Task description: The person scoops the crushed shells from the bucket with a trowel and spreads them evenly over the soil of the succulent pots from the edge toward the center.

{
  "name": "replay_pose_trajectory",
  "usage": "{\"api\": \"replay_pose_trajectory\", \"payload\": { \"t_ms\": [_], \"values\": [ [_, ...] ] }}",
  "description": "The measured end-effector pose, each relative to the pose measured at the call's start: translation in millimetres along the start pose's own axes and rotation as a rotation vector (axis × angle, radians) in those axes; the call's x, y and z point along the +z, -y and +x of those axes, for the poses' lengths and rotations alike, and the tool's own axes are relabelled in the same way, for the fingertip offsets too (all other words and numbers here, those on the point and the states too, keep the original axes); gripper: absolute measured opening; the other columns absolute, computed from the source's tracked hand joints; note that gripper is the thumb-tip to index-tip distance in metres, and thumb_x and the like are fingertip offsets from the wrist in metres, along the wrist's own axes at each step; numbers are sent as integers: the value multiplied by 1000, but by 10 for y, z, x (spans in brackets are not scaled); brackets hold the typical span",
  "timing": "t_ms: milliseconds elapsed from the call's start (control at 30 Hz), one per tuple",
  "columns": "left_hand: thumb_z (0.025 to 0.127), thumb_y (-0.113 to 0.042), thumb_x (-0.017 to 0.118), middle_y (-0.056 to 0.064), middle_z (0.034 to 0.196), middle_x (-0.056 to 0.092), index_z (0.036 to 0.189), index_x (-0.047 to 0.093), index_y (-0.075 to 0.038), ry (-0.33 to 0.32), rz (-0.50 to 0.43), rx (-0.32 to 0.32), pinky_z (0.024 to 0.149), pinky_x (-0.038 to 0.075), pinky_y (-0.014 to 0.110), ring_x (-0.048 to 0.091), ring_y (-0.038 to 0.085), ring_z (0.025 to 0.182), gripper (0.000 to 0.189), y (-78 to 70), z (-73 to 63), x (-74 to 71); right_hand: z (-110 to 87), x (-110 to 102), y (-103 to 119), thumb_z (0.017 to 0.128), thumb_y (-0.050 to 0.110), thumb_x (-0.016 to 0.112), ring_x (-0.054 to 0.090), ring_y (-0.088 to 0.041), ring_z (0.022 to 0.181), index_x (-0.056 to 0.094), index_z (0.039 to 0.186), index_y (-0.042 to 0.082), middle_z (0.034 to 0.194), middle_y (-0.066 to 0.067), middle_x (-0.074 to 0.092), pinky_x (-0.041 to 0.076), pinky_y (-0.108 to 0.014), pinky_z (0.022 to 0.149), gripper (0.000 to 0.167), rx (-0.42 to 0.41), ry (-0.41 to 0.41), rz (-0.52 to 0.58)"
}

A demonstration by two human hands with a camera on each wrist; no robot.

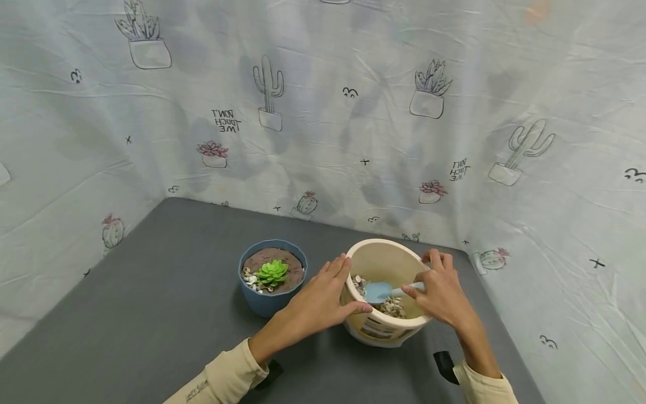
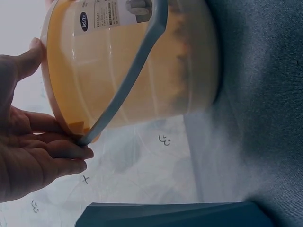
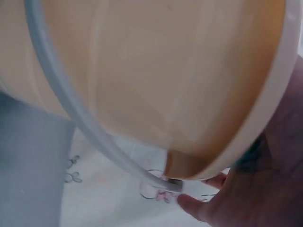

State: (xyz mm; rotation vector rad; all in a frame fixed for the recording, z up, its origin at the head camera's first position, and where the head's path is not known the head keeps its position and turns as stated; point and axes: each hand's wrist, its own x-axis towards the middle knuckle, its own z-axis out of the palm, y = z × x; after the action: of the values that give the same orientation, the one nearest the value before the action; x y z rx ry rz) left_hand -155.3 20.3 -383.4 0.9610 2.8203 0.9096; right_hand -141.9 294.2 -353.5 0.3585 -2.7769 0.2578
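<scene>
A cream plastic bucket with a grey handle stands on the grey surface, pale pebbles inside it. My left hand rests against its near left rim with fingers extended and thumb spread along the front. In the left wrist view, those fingertips lie by the handle's end. My right hand reaches over the right rim and holds a light blue toy-like shovel by its handle, its blade down at the pebbles. In the right wrist view, the bucket wall hides the shovel blade.
Left of the bucket stands a blue faceted pot with brown soil, a green succulent and white pebbles along one side. A white curtain printed with cacti encloses the grey table at the back and sides.
</scene>
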Motion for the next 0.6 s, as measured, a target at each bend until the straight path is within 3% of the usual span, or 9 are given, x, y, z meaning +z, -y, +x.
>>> {"api": "replay_pose_trajectory", "payload": {
  "t_ms": [200, 333, 600],
  "values": [
    [95, -69, 62, 18, 174, 22, 166, 24, -3, -9, 6, 11, 124, 39, 57, 32, 45, 157, 103, 3, -19, -9, -33, 44, 23, 86, 18, 84, 36, -50, 132, 80, 72, 8, 137, -26, 53, 35, -78, 99, 18, 45, -18, 104],
    [96, -69, 61, 17, 175, 19, 167, 22, -5, -2, -7, 12, 129, 32, 54, 28, 40, 160, 104, 6, -27, -6, -93, 11, -19, 87, 15, 83, 31, -52, 137, 81, 76, 7, 143, -27, 50, 34, -76, 100, 14, 77, -36, 172],
    [94, -71, 61, 15, 176, 19, 168, 20, -6, -7, -14, 11, 134, 24, 49, 26, 34, 162, 106, 36, -25, 0, -212, -122, -103, 86, 6, 82, 29, -54, 132, 80, 81, -2, 142, -32, 45, 28, -68, 100, 10, 49, -150, 262]
  ]
}}
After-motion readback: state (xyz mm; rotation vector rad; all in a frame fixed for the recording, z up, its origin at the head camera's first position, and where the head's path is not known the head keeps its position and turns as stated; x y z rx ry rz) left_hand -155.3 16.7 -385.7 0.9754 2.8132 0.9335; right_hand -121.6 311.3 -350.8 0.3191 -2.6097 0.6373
